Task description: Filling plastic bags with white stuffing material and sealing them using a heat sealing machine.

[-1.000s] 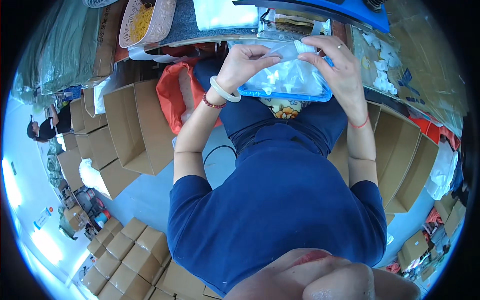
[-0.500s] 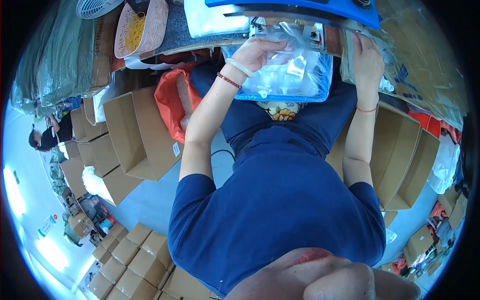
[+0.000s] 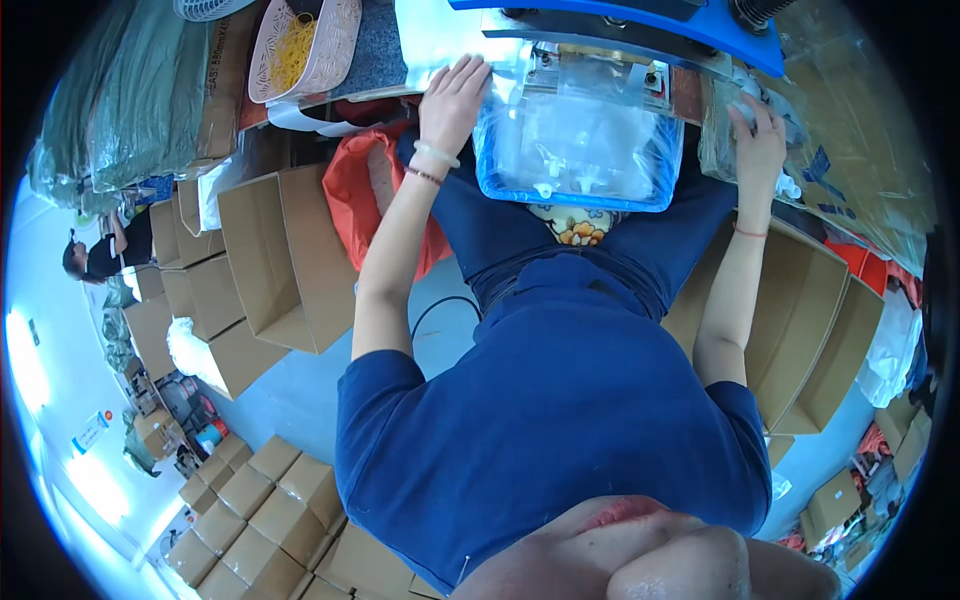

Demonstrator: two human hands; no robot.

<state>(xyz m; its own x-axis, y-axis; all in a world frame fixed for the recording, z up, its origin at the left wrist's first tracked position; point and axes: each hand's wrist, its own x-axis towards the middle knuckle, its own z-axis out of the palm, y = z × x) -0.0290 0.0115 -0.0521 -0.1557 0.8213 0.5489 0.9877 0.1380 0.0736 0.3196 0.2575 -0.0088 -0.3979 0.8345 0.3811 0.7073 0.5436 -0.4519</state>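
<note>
My left hand (image 3: 455, 105) lies flat with fingers outstretched on the near edge of a stack of whitish plastic bags (image 3: 430, 35). Off to the right, my right hand (image 3: 760, 145) has its fingers bent and apart, over clear plastic pieces (image 3: 725, 140) at the table's edge. Between the hands, a blue tray (image 3: 675, 190) sits above my lap. Clear plastic bags (image 3: 580, 135) with small white spouts rest in it, the spouts toward me. One clear bag reaches back under the dark bar (image 3: 600, 45) of a blue machine (image 3: 650, 15).
A pale woven basket (image 3: 345, 40) of yellow rubber bands stands at the back left. A red bag (image 3: 345, 190) hangs by my left leg. Open cartons (image 3: 290, 260) flank me on both sides, and stacked boxes (image 3: 265, 510) cover the floor behind. Another person (image 3: 105, 250) is far left.
My left hand has let go of the clear bag over the tray and moved left onto the whitish stack. The right hand's fingers have bent. The machine's bar, blurred before, now looks sharp.
</note>
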